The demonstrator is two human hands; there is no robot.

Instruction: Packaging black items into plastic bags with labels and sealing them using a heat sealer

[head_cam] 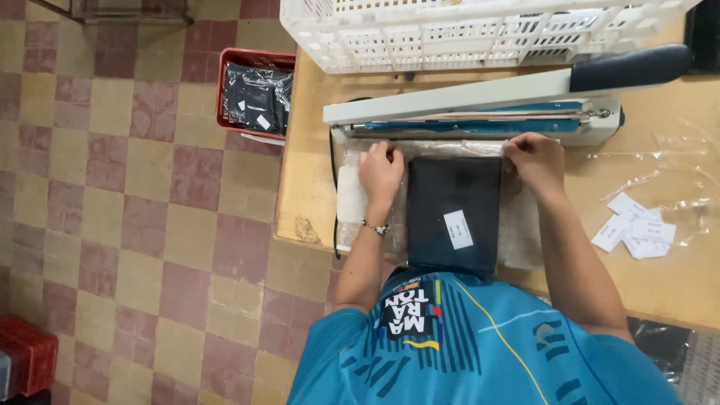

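A folded black garment [454, 214] with a white label lies inside a clear plastic bag [525, 236] on the wooden table [307, 187]. My left hand [381, 171] pinches the bag's open edge at the left. At the right, my right hand [534, 157] pinches the same edge. Both hold the bag's mouth against the front of the white and blue heat sealer [480, 120], whose long arm with a dark handle [630, 66] is raised. A bracelet circles my left wrist.
A white plastic crate [465, 34] stands behind the sealer. A red crate [255, 94] of bagged black garments sits on the tiled floor at the left. Loose white labels [634, 229] and empty clear bags [675, 165] lie on the table at the right. Another red crate [26, 360] is at the bottom left.
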